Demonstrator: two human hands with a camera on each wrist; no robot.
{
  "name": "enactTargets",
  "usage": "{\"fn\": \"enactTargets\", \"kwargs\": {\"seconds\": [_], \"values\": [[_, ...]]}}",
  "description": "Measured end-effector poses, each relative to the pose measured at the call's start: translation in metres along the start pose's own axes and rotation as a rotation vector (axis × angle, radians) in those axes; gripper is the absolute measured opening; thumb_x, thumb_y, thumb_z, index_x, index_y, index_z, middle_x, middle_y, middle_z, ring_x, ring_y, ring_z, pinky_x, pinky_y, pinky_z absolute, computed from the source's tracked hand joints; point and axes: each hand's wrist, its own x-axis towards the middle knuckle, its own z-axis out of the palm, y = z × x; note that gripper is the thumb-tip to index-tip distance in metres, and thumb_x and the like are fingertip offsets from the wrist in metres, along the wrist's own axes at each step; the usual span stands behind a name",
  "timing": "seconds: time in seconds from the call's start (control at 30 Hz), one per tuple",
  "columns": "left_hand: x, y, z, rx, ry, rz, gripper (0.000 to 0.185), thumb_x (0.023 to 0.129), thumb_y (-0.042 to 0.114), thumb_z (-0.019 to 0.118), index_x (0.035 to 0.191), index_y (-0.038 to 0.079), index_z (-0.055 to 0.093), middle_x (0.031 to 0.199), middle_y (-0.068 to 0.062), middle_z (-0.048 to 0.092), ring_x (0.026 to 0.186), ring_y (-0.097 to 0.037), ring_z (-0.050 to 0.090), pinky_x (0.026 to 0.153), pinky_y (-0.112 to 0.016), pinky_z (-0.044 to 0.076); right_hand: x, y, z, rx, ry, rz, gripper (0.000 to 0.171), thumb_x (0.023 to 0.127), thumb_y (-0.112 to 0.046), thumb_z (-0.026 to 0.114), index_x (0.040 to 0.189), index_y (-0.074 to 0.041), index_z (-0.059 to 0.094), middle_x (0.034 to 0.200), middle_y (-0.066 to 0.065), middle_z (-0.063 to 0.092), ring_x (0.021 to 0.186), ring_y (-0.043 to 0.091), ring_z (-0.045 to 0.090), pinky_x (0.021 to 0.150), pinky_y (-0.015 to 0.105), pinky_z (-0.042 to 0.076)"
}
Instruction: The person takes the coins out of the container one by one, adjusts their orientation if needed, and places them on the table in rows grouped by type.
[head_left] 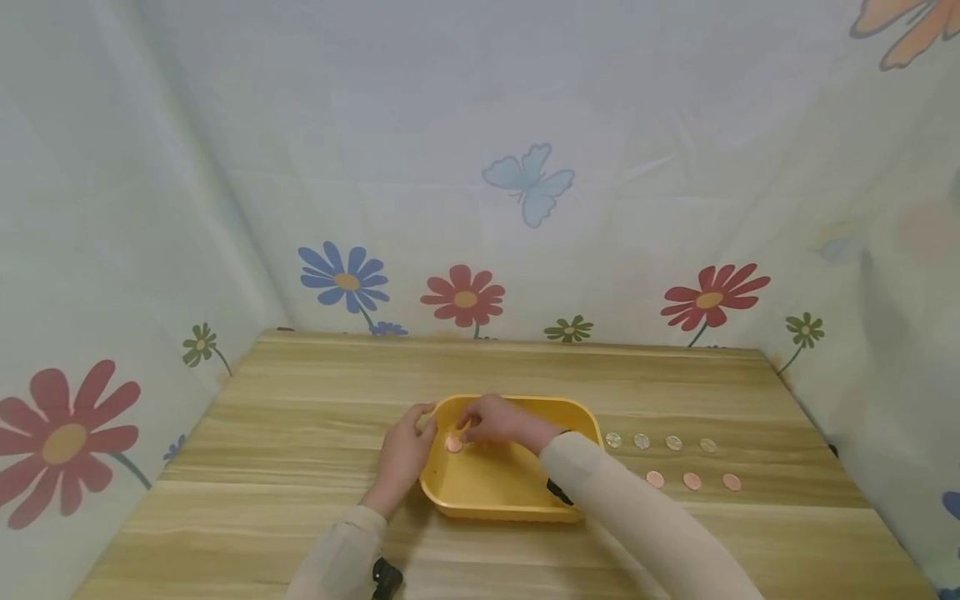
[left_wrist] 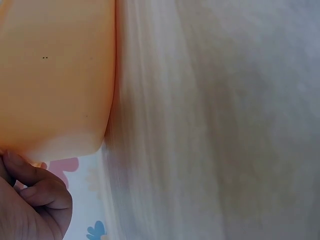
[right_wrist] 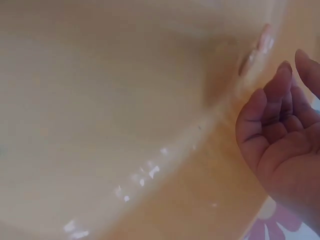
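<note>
A yellow plastic basin with rounded corners sits on the wooden table. My left hand grips its left rim, thumb at the edge; the left wrist view shows the bent fingers against the end of the basin. Inside, my right hand is lowered toward the far left corner, beside a copper-coloured coin. In the right wrist view two coins lean in the basin's corner, just past the fingertips. There the fingers are loosely bent, the thumb stands apart, and nothing shows between them.
Right of the basin lie two rows of coins: several pale gold or silver ones behind, and three copper-coloured ones nearer. My right forearm crosses the basin's right side. A flowered cloth hangs behind the table.
</note>
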Motion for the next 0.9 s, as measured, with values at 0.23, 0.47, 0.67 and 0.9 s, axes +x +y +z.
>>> {"fn": "enactTargets", "kwargs": {"seconds": [0.23, 0.47, 0.67, 0.9], "values": [[0.001, 0.000, 0.001, 0.012, -0.001, -0.002, 0.035, 0.103, 0.016, 0.055, 0.134, 0.004, 0.063, 0.064, -0.004, 0.058, 0.054, -0.011, 0.046, 0.051, -0.025, 0.039, 0.011, 0.013, 0.015, 0.003, 0.035, -0.017, 0.022, 0.091, -0.014, 0.077, 0.106, 0.001, 0.074, 0.094, 0.011, 0.074, 0.066, 0.009, 0.054, 0.059, 0.017, 0.044], [0.000, 0.001, 0.000, -0.005, -0.009, -0.008, 0.035, 0.103, 0.016, 0.053, 0.135, 0.004, 0.062, 0.062, 0.000, 0.051, 0.053, -0.010, 0.043, 0.050, -0.024, 0.038, 0.015, 0.016, 0.022, -0.060, 0.045, -0.060, 0.022, 0.088, -0.012, 0.078, 0.105, 0.000, 0.073, 0.097, 0.010, 0.074, 0.077, 0.010, 0.055, 0.073, 0.023, 0.049], [-0.001, 0.000, 0.000, -0.014, -0.013, -0.013, 0.035, 0.103, 0.016, 0.053, 0.136, 0.004, 0.062, 0.063, -0.003, 0.055, 0.053, -0.010, 0.043, 0.050, -0.024, 0.038, 0.016, 0.008, 0.025, -0.127, 0.043, -0.109, 0.018, 0.089, -0.011, 0.076, 0.103, 0.000, 0.073, 0.100, 0.011, 0.075, 0.083, 0.013, 0.057, 0.081, 0.027, 0.052], [-0.001, 0.002, 0.000, -0.016, -0.001, -0.004, 0.035, 0.103, 0.015, 0.054, 0.134, 0.003, 0.062, 0.062, -0.001, 0.052, 0.053, -0.010, 0.042, 0.049, -0.024, 0.037, 0.017, 0.005, 0.025, -0.187, 0.049, -0.117, 0.011, 0.087, -0.009, 0.078, 0.089, -0.001, 0.070, 0.083, 0.006, 0.068, 0.074, 0.010, 0.050, 0.072, 0.023, 0.045]]}}
